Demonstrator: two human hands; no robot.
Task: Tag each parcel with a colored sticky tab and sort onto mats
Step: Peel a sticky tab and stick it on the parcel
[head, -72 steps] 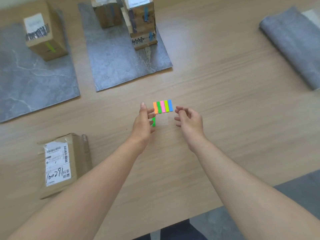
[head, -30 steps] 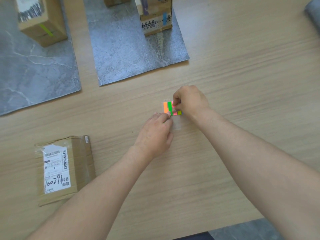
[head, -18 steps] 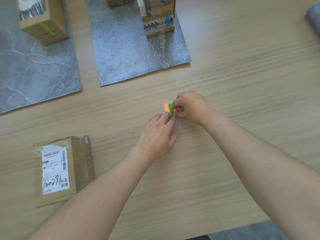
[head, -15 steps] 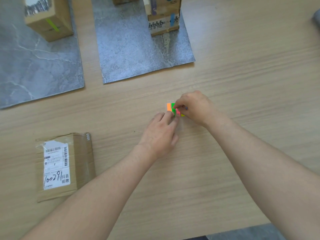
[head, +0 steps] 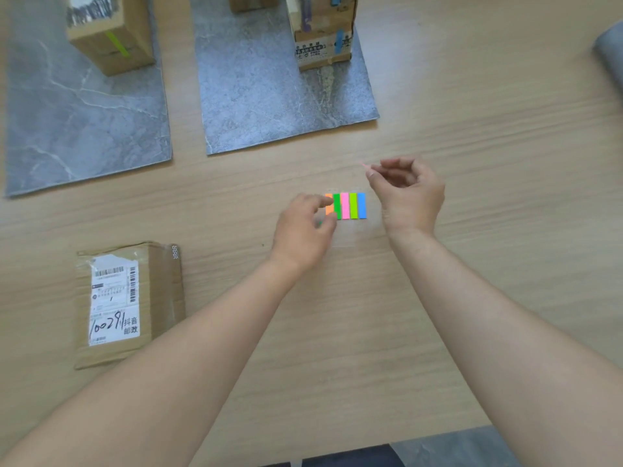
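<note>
l hand (head: pixel 303 230), fingers loose, presses tab pad (head: pixel 350 206) on the table (head: pixel 505 163) so it won't slide. r hand (head: pixel 408 193) grip pinched tight on a thin pink tab (head: pixel 365 166), prob for the untagged parcel (head: pixel 128 305).

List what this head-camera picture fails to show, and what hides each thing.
1. Orange strip of the sticky-tab pad: head view, partly covered by fingers of the left hand.
2. Left hand's grip: its own back hides the fingertips, so pressing or pinching is unclear.
3. Thin pink tab pinched by the right hand: edge-on, too small.
4. Upright brown cardboard parcel, left grey mat: top cut by frame edge, label blurred.
5. Grey roll: cut by right edge.
</note>
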